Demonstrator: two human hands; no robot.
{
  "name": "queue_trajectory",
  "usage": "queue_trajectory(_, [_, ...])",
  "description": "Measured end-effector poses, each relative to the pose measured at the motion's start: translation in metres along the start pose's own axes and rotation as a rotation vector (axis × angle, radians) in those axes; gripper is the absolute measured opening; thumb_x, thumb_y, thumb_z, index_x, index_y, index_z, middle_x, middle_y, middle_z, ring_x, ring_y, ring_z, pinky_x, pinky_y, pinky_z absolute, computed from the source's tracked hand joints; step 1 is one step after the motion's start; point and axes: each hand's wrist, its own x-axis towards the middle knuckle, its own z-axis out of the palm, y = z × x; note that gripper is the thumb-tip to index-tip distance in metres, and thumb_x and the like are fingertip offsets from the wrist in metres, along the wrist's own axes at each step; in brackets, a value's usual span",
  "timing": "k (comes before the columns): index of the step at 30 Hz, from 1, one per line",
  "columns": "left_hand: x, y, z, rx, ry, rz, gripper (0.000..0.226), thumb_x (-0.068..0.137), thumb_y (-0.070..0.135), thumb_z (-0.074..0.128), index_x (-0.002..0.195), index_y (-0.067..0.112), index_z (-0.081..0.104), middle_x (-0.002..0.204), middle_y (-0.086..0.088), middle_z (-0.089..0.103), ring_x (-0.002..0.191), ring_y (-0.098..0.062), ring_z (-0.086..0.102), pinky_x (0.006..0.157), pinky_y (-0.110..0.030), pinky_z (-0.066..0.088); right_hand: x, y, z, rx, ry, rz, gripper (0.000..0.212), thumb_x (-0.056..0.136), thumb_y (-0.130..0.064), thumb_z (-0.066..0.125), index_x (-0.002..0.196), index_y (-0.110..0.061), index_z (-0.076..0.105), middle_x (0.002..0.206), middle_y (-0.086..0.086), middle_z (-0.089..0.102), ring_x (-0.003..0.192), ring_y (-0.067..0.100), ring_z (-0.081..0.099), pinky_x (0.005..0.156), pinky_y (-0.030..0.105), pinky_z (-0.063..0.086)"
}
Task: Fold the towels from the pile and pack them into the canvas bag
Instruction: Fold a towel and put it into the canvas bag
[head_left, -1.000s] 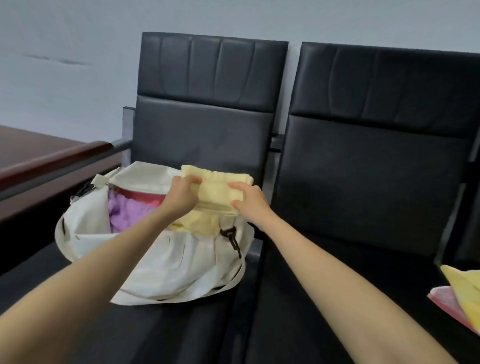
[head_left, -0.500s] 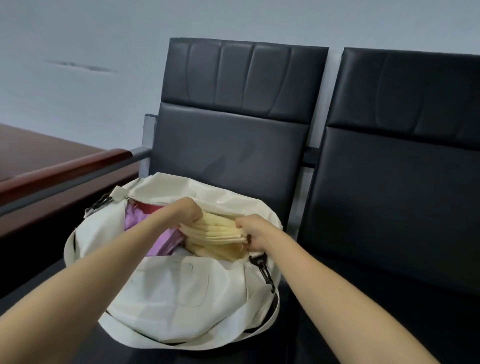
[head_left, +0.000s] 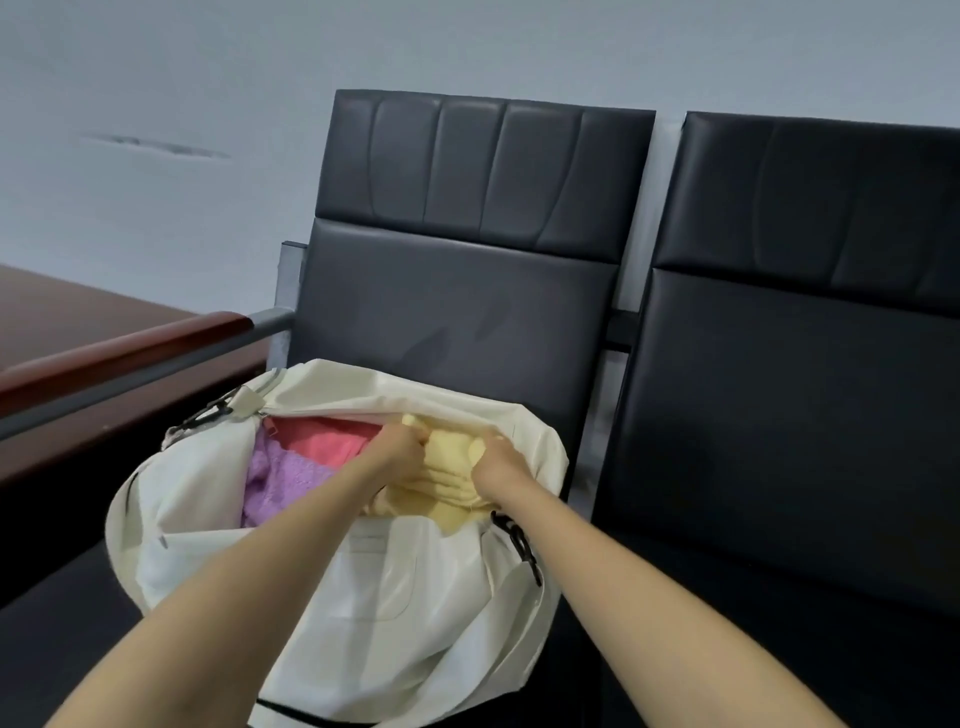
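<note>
A cream canvas bag (head_left: 374, 597) stands open on the left black seat. Inside it lie a purple towel (head_left: 280, 480) at the left, a pink towel (head_left: 332, 439) behind it, and a folded yellow towel (head_left: 449, 480) at the right. My left hand (head_left: 397, 449) grips the yellow towel's left side inside the bag mouth. On the towel's right side my right hand (head_left: 498, 465) holds it with curled fingers. Both sets of fingertips are partly hidden by cloth and the bag's rim.
Two black padded chairs (head_left: 467, 291) stand side by side against a pale wall. A brown wooden armrest on a grey rail (head_left: 130, 348) runs at the left. A black strap clip (head_left: 519, 545) hangs at the bag's right side.
The yellow towel has gone from above the bag's rim down into the bag, with both hands following it. The view has shifted left, so the towel pile at the right is out of sight.
</note>
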Motion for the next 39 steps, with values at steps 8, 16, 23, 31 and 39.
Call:
queue_trajectory(8, [-0.010, 0.011, 0.025, 0.104, 0.194, 0.037, 0.043, 0.099, 0.026, 0.032, 0.139, 0.012, 0.044, 0.142, -0.014, 0.042, 0.128, -0.033, 0.042, 0.108, -0.041, 0.033, -0.008, 0.006, 0.015, -0.518, 0.224, -0.273, 0.037, 0.098, -0.006, 0.035, 0.135, -0.002, 0.036, 0.134, 0.024, 0.041, 0.117, 0.038, 0.048, 0.092, 0.041, 0.042])
queue_trajectory(16, [-0.058, 0.017, 0.004, 0.528, 0.101, 0.061, 0.034, 0.094, 0.004, 0.038, 0.126, 0.006, 0.052, 0.128, -0.013, 0.049, 0.120, -0.029, 0.050, 0.090, -0.034, 0.043, -0.014, 0.022, 0.013, -0.910, 0.353, -0.537, 0.022, 0.091, -0.013, 0.050, 0.105, -0.012, 0.067, 0.126, 0.011, 0.043, 0.119, 0.030, 0.037, 0.096, 0.035, 0.032])
queue_trajectory(23, [-0.048, -0.002, 0.006, 0.471, 0.088, 0.536, 0.046, 0.085, 0.009, 0.036, 0.121, 0.015, 0.063, 0.132, -0.005, 0.053, 0.120, -0.026, 0.054, 0.093, -0.035, 0.049, -0.015, 0.016, 0.011, -1.170, 0.048, -0.411, 0.040, 0.100, -0.019, 0.033, 0.137, -0.006, 0.044, 0.137, 0.011, 0.048, 0.132, 0.026, 0.038, 0.120, 0.046, 0.005])
queue_trajectory(31, [-0.050, 0.010, 0.005, 0.148, -0.163, 0.331, 0.049, 0.099, 0.010, 0.038, 0.143, -0.002, 0.020, 0.138, -0.020, 0.046, 0.128, -0.030, 0.045, 0.100, -0.031, 0.032, 0.008, 0.009, 0.012, -1.372, -0.071, -0.213, 0.050, 0.101, -0.037, 0.038, 0.146, -0.015, 0.037, 0.156, 0.007, 0.027, 0.149, 0.026, 0.009, 0.113, 0.060, -0.011])
queue_trajectory(39, [-0.035, 0.029, 0.011, 0.280, -0.247, 0.308, 0.063, 0.095, 0.039, 0.033, 0.153, 0.022, 0.017, 0.151, -0.010, 0.030, 0.141, -0.028, 0.027, 0.114, -0.038, 0.020, 0.000, 0.011, -0.004, -0.981, 0.089, -0.370, 0.043, 0.090, -0.011, 0.053, 0.133, -0.015, 0.046, 0.140, 0.008, 0.038, 0.132, 0.026, 0.031, 0.108, 0.041, 0.026])
